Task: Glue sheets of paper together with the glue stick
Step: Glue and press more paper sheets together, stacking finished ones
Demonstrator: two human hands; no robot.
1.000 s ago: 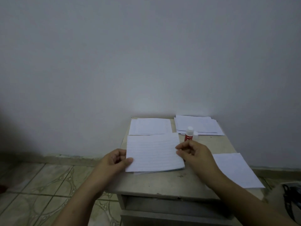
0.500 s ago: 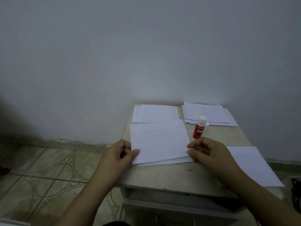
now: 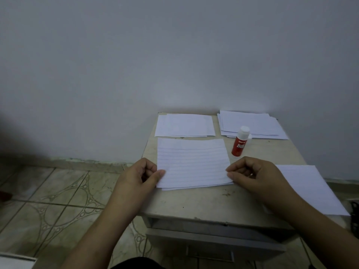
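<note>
Landmark: the lined sheet (image 3: 192,162) lies flat near the middle of the small counter (image 3: 213,200), with its lines running side to side.

Sheet under it: a second sheet (image 3: 174,188) peeks out along the near edge of the lined sheet. They look stacked, but the picture is too dim to tell if they are stuck together.

Left hand (image 3: 138,176): it is at the left near corner of the lined sheet. The grip is closed on the paper edge, thumb on top and the other fingers curled in beside it.

Right hand (image 3: 252,174): it is at the right near corner of the lined sheet. The grip is pinched tight on that corner, thumb and first finger meeting at the paper.

Glue stick (image 3: 240,141): it stands upright just past the right far corner of the lined sheet, close by but not touching it. It is red with a white cap on, and neither hand touches it.

Paper pile, far left (image 3: 184,125): a few white sheets lie just behind the lined sheet, by the wall.

Paper pile, far right (image 3: 258,123): a thicker, messy pile sits behind the glue stick.

Loose sheet (image 3: 310,189): one plain white sheet lies to the right of the lined sheet, partly under the right arm, and hangs over the counter's edge.

Floor (image 3: 58,191): patterned tiles show to the left of the counter.
</note>
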